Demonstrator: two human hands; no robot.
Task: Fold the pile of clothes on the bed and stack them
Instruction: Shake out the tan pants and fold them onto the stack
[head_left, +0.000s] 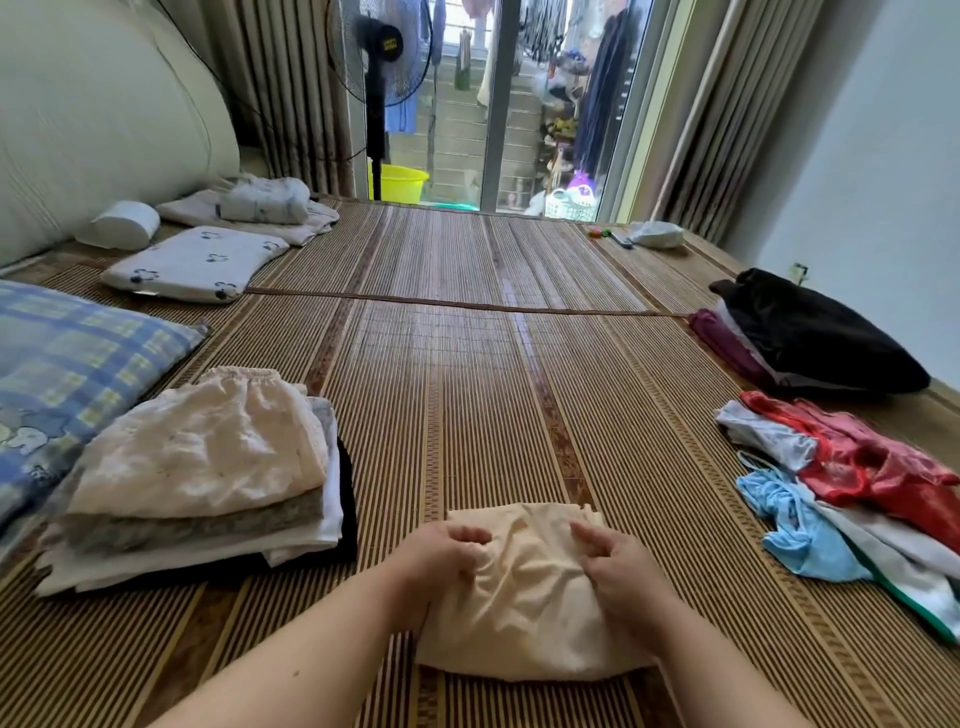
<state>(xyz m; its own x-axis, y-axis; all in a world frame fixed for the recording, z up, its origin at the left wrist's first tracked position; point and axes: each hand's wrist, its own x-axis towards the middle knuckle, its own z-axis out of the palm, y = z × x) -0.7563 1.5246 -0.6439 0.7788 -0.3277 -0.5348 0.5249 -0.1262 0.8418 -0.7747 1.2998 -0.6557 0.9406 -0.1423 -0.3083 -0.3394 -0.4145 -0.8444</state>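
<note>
A folded cream garment (524, 618) lies on the bamboo mat (467, 389) right in front of me. My left hand (441, 558) grips its left side with curled fingers, and my right hand (618, 569) grips its right side the same way. To the left stands a stack of folded clothes (202, 483) with a crinkled cream piece on top. On the right lies a loose pile of unfolded clothes (857, 493) in red, light blue, white and grey. Behind it sits a black garment (815, 332) over a purple one.
A blue checked pillow (67, 374) lies at the left edge. Farther back are a small patterned pillow (197, 262), a white roll (122, 224) and folded cloths (260, 208). A standing fan (376, 93) and a yellow basin (397, 182) are by the balcony door.
</note>
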